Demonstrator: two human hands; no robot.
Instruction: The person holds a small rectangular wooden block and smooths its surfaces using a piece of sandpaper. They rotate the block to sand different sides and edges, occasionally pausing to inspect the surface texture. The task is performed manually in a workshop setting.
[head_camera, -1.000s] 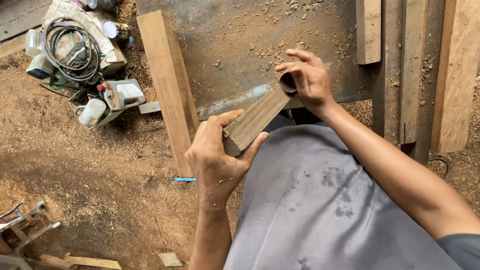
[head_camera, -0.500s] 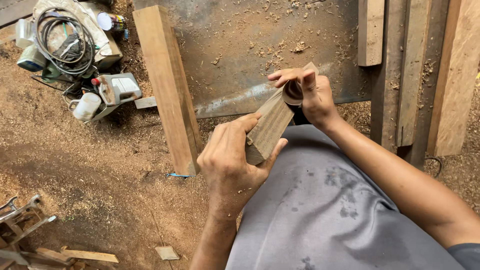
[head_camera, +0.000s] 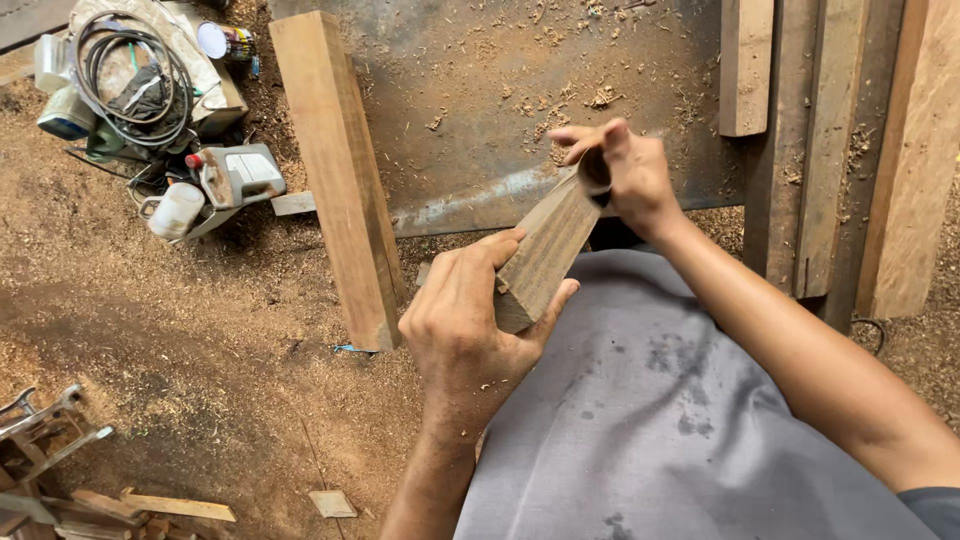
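My left hand (head_camera: 470, 320) grips the near end of a short rectangular block of brown wood (head_camera: 545, 250), holding it slanted up and away in front of my grey shirt. My right hand (head_camera: 620, 170) closes over the block's far end, fingers curled around a small dark round thing pressed against the wood. What that thing is cannot be made out. Both hands hover above a dusty metal-topped workbench (head_camera: 480, 90).
A long thick timber beam (head_camera: 335, 170) leans beside the bench on the left. Several planks (head_camera: 830, 140) lie at the right. Power tools, coiled cable (head_camera: 130, 70) and cans sit at the upper left. Sawdust covers the ground; wood scraps (head_camera: 170, 505) lie at the lower left.
The block has tilted more upright, and my left hand has shifted right and up along it. My right hand stays at the far end.
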